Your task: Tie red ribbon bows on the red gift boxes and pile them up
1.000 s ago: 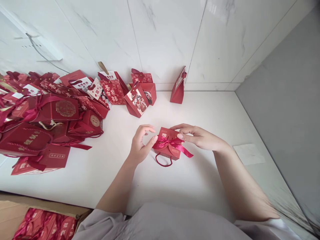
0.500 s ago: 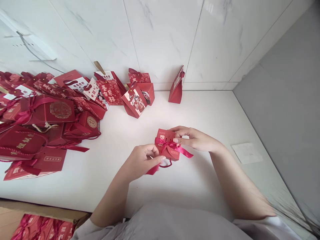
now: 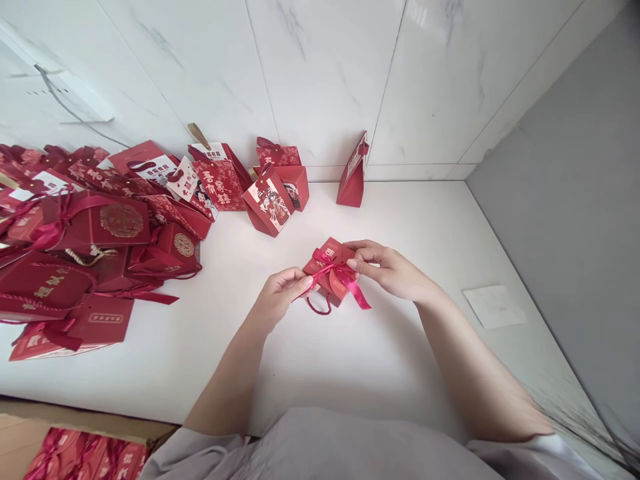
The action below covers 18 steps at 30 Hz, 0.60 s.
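White desk (image 3: pixel 360 363) surface spreads on both sides of the forearms, its near edge meeting a carton (image 3: pixel 100 417) at lower left; mid-desk, the left hand (image 3: pixel 280 293) pinches one end of a glossy crimson ribbon (image 3: pixel 358 292), bow-tied round a small red box (image 3: pixel 334 248) with pale print and a rope handle (image 3: pixel 320 311), while the right hand (image 3: pixel 384 268) grips its right side; beyond, heaped red boxes (image 3: pixel 120 220) bound the left, a tiled wall (image 3: pixel 325 80) the far edge

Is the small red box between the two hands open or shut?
Shut. The flaps of the red box are folded over its top, and the ribbon lies across them.
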Tool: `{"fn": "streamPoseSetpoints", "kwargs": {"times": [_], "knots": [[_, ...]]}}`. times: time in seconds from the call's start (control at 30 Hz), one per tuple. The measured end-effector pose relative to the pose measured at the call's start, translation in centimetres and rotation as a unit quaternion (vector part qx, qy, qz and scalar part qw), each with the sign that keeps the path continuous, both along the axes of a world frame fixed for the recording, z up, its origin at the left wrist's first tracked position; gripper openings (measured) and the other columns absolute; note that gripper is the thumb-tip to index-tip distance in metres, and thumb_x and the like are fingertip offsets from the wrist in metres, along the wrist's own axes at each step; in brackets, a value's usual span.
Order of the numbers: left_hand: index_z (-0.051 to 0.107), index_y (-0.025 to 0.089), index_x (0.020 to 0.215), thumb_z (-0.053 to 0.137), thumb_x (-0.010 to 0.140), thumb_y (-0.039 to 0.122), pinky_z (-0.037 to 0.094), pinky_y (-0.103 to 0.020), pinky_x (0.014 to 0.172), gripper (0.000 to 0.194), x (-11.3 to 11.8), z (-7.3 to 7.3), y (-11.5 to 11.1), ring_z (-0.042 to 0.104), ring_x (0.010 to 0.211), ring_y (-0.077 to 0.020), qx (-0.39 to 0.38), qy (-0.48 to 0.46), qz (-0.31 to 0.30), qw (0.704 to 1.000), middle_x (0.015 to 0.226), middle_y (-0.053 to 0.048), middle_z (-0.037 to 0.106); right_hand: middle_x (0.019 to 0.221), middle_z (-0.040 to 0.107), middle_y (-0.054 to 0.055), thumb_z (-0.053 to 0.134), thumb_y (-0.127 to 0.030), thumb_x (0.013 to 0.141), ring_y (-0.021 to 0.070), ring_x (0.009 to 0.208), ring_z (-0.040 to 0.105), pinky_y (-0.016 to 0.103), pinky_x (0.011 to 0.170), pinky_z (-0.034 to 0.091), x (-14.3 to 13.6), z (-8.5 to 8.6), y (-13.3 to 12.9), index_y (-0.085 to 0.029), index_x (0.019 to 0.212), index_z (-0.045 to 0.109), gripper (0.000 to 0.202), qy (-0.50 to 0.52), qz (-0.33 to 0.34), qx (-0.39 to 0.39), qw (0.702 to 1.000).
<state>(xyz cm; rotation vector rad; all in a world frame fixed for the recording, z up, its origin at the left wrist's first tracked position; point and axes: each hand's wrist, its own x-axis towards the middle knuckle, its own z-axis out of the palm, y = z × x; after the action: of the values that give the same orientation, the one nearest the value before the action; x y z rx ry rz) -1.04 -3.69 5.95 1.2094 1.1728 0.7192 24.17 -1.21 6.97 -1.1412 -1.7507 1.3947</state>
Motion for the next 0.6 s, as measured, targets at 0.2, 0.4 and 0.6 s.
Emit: {"fn": "streamPoseSetpoints", "kwargs": {"times": [0.2, 0.4, 0.6], "knots": [[0.057, 0.017, 0.075, 0.062, 0.086, 0.045, 0.050, -0.037, 0.093, 0.030, -0.4, -0.1, 0.3, 0.064, 0.092, -0.0177, -0.014, -0.023, -0.019, 0.999, 0.093, -0.004, 0.070, 0.132, 0.058, 0.006, 0.054, -0.050, 0.092, 0.0224, 0.106, 0.063, 0.040, 0.096, 0.048, 0.0, -1.1, 0.7, -0.020, 0.071, 0.066, 0.038, 0.043, 0.019, -0.032, 0.998], [0.058, 0.017, 0.077, 0.063, 0.086, 0.044, 0.048, -0.040, 0.098, 0.029, -0.9, -0.4, 0.5, 0.065, 0.096, -0.0191, -0.025, -0.028, -0.030, 0.999, 0.092, -0.004, 0.070, 0.136, 0.055, 0.004, 0.057, -0.049, 0.090, 0.0241, 0.115, 0.059, 0.042, 0.103, 0.044, 0.1, -1.6, 1.0, -0.021, 0.072, 0.068, 0.035, 0.050, 0.011, -0.049, 0.997], [0.056, 0.017, 0.076, 0.062, 0.086, 0.043, 0.052, -0.035, 0.086, 0.029, -1.1, -0.4, 0.9, 0.064, 0.087, -0.0168, -0.014, -0.012, -0.049, 0.999, 0.091, -0.006, 0.070, 0.134, 0.056, 0.005, 0.057, -0.048, 0.090, 0.0245, 0.120, 0.056, 0.041, 0.106, 0.041, 0.2, -2.0, 1.1, -0.021, 0.071, 0.068, 0.036, 0.041, 0.013, -0.039, 0.998]]}}
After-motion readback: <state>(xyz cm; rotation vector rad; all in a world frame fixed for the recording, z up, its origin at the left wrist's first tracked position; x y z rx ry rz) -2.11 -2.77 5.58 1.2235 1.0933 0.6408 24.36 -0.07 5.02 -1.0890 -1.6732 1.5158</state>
